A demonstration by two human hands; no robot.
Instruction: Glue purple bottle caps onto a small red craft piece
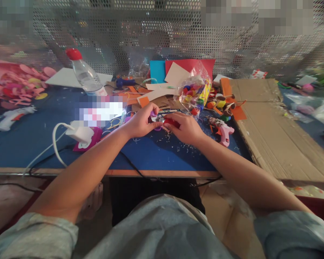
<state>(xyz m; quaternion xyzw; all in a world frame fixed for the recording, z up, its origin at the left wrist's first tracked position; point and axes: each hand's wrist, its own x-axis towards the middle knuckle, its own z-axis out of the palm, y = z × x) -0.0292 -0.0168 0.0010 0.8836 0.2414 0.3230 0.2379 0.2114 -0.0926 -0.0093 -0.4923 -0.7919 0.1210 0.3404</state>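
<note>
Over the blue tabletop [162,154], my left hand [143,121] and my right hand [187,126] almost meet at the fingertips. My right hand is closed round a small red object [171,124], mostly hidden by its fingers. A small silvery piece [160,118] shows between the two hands, pinched at the left fingertips; its kind is too small to make out. Something purple [158,128] sits just under it, partly covered. Pale shavings lie scattered on the table below and to the right of my hands.
A pink glue gun [226,135] lies right of my hands, near a cardboard sheet [283,144]. Behind are a plastic bag of colourful pieces [193,91] and paper sheets. On the left stand a water bottle [88,77] and a white charger [81,135] with cables.
</note>
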